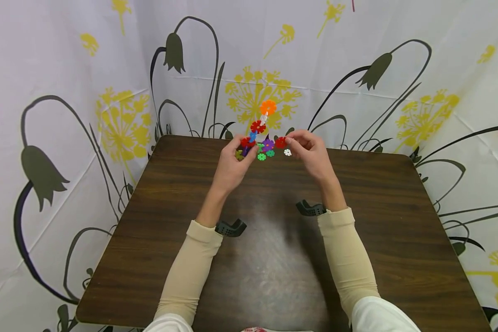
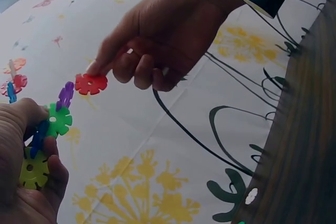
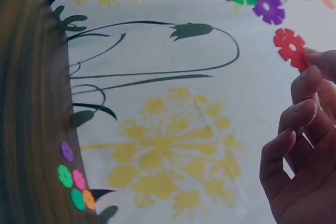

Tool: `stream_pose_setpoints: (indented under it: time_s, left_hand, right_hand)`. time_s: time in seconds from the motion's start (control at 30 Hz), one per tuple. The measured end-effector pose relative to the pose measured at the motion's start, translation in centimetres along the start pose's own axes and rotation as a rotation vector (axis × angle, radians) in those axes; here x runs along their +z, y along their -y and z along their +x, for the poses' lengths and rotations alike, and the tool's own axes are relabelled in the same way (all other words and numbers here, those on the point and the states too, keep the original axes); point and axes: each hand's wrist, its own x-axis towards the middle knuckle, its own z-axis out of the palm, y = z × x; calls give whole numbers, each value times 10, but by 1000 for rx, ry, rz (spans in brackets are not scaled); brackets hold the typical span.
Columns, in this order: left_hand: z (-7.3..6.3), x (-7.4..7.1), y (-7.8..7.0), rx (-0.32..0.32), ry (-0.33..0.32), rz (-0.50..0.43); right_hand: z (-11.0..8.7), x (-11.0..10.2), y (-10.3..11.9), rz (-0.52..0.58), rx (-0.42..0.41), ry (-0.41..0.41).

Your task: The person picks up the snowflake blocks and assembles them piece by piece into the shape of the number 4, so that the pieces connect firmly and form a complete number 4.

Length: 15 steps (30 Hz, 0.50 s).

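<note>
With our left hand (image 1: 228,167) we are gripping a branching chain of slotted discs (image 1: 254,125) between thumb and curled fingers, holding it up off the wooden table (image 1: 269,230) near its far side. One branch is standing up past our thumb through blue, red and white pieces to an orange disc (image 1: 264,109) at its tip; another is pointing toward our other hand, a green disc (image 2: 62,116) leading to a purple disc (image 1: 265,146) at the end. A yellow-green disc (image 2: 42,171) is showing lower down, against our left fingers. With our right hand (image 1: 315,154) we are pinching a single red disc (image 1: 280,139) by its edge, the remaining fingers bending loosely, and we are holding it just beside the purple one, a small gap showing between them in both wrist views. Near the table's far edge, loose discs (image 3: 64,172) are lying flat, among them green, teal, pink and orange ones. We are wearing a dark wrist camera (image 1: 231,228) on each arm, and behind everything a white curtain (image 1: 348,23) printed with flowers is hanging.
</note>
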Motion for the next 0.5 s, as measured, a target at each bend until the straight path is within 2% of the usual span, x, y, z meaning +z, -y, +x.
stream_pose_setpoints:
  time_s: [0.23,0.5]
  left_hand:
    - [-1,0,1,2,21,22]
    - [1,0,-2,-21,39,12]
  right_hand:
    - [-7,7,32,-34,-60,54]
    - [1,7,16,-16,-81,71]
